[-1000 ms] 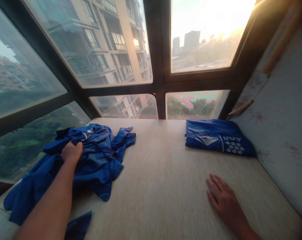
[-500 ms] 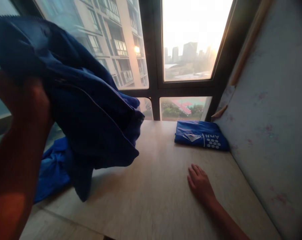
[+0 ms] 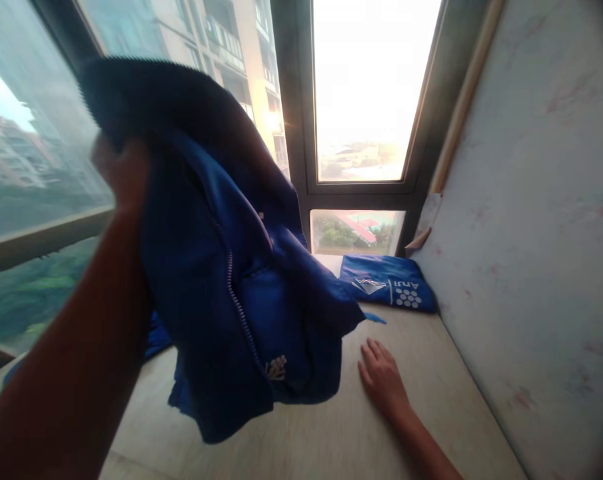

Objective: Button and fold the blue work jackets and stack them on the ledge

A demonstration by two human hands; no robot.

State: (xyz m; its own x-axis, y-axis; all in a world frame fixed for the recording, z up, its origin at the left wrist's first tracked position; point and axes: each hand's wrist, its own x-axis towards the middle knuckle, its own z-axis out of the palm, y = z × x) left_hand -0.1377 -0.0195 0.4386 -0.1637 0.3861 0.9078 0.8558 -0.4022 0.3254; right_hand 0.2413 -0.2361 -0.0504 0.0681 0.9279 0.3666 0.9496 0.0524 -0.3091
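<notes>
A dark blue zip-up jacket (image 3: 206,287) hangs loosely from my left hand (image 3: 124,170), whose fingers are closed on its upper part. Its zip runs down the front, and a small pale logo shows near the lower edge. My right hand (image 3: 381,373) rests on the pale wooden surface (image 3: 311,440), fingers stretched out and holding nothing. Beyond that hand lies a flat folded blue garment (image 3: 386,283) with white "Anji" lettering and dots. Another blue cloth (image 3: 157,333) lies on the surface at the left, mostly hidden behind the jacket.
A wall with faded flowered paper (image 3: 526,267) bounds the surface on the right. Dark-framed windows (image 3: 308,193) stand at the back and left. A flap of peeling wallpaper (image 3: 421,230) sticks out beside the window corner.
My left hand has swung the jacket rightward over the surface, and its logo has come into sight. My right hand stays on the surface. The view has shifted slightly.
</notes>
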